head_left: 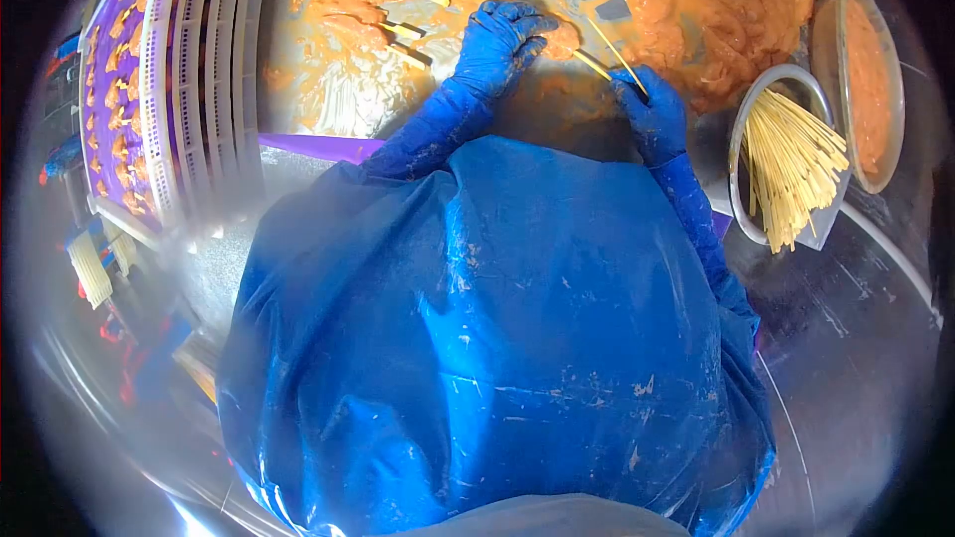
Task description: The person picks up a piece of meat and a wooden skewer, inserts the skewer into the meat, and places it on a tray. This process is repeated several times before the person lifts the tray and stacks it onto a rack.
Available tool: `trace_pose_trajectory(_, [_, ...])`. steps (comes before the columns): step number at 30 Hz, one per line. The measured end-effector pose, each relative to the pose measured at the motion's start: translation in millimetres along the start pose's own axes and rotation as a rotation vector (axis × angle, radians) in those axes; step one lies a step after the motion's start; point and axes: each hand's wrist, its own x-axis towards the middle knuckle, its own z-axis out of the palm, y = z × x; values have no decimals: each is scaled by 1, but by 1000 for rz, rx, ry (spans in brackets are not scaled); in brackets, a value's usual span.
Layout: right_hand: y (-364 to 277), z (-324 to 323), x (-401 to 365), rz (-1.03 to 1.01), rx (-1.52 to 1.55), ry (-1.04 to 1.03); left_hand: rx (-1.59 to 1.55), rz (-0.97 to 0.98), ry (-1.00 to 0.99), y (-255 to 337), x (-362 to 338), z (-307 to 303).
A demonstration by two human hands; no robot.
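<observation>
My left hand [502,45], in a blue glove, is closed over a piece of orange marinated meat [562,40] on the work surface. A wooden skewer [591,64] sticks out of this meat towards my right hand. My gloved right hand [654,117] has its fingers closed on another thin skewer [619,58], which points up and to the left. Its fingertips are partly hidden. Left of my left hand lie several pieces of skewered meat [353,28], their stick ends pointing right. A large heap of loose marinated meat [711,15] spreads beyond my right hand.
At right, a clear container [737,164] holds many wooden skewers [793,164], beside a tub [898,129] of orange marinade or meat. Stacked white trays [164,89] stand at left, the nearest with meat pieces on purple. A blue apron [497,338] covers my front.
</observation>
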Motion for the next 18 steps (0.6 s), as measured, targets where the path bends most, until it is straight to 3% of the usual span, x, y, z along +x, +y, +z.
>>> trace_pose_trajectory(10, [0, 5, 8, -22, -12, -44, -44, 38, -78, 0, 4, 4])
trace_pose_trajectory(15, [12, -17, -16, 10, -66, 42, -40, 18, -40, 2, 4, -1])
trace_pose_trajectory(18, [49, -33, -29, 95, -13, 52, 36, -15, -13, 4, 3, -1])
